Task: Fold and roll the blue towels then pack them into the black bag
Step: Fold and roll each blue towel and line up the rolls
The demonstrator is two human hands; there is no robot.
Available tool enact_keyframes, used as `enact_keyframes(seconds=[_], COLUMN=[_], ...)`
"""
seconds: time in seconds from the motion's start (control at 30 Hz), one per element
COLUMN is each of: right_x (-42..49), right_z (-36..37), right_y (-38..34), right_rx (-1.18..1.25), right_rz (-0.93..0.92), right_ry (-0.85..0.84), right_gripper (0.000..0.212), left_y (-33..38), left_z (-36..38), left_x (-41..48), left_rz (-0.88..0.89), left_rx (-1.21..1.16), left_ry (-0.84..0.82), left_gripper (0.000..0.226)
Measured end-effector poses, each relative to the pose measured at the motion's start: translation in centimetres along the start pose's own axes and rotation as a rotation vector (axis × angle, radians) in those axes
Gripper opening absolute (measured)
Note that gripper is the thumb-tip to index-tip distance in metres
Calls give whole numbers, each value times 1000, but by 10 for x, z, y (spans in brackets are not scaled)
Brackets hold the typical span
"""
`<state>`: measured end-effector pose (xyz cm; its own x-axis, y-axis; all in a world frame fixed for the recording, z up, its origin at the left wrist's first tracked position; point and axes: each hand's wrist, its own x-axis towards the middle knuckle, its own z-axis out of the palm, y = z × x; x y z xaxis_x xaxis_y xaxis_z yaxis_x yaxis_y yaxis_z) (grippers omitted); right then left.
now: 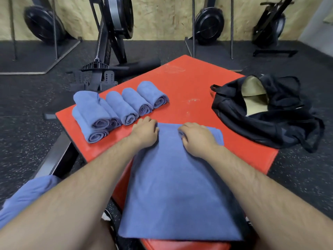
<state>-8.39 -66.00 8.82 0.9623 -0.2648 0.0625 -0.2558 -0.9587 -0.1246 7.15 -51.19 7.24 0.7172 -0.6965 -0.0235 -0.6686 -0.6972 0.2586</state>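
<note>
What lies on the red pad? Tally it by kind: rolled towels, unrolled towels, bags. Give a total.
Rolled blue towels: 6
Flat blue towel: 1
Black bag: 1
Total: 8

No readable text, label or number; the view is perhaps too blurred.

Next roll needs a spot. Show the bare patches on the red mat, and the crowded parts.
Widest bare patch: red mat between the rolled towels and the black bag, out to the far corner. A narrower strip lies between flat towel and bag. Crowded: the rolls fill the left edge; left hand and right hand grip the flat towel.
</note>
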Motion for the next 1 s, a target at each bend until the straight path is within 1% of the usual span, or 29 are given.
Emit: enact_keyframes(seconds=[0.07,0.13,0.27,0.37,0.43,0.5,0.57,0.63,0.7,0.77,0.83,0.87,0.93,1.0], right_x=[12,22,32,34,34,33,32,29,28,26,27,27,28,29], right_z=[7,12,20,23,25,26,26,25,24,24,24,25,26,25], right_y=[-7,-15,-26,-30,-30,-28,-26,-23,-21,-20,-19,-17,-13,-7], right_rx=[20,17,-29,-29,-33,-41,-45,-41,-33,-36,-43,-48,-55,-53], right_rz=[-5,-20,-59,-44,-15,10,17,29,34,28,21,19,27,60], right_ry=[-12,-12,34,85,80,63,63,60,58,64,69,74,82,78], right_gripper=[33,33,31,35,37,37,38,38,39,38,36,35,33,30], left_y=[-4,-6,-6,-11,-15,-19,-24,-29,-30,-28,-24,-21,-14,-10], left_z=[1,1,2,-3,-7,-9,-10,-12,-14,-12,-5,-2,5,8], left_x=[8,12,12,12,10,7,7,8,7,5,3,1,0,1], left_rz=[-34,-46,-2,5,7,4,-4,-64,-111,-3,135,176,213,233], left_rx=[-34,-91,-165,-316,-438,-502,-485,-389,-303,-303,-287,-252,-148,-61], left_ry=[16,32,84,115,114,131,207,334,412,362,222,147,67,57], left_gripper=[29,23,13,3,7,11,17,23,25,26,26,26,29,33])
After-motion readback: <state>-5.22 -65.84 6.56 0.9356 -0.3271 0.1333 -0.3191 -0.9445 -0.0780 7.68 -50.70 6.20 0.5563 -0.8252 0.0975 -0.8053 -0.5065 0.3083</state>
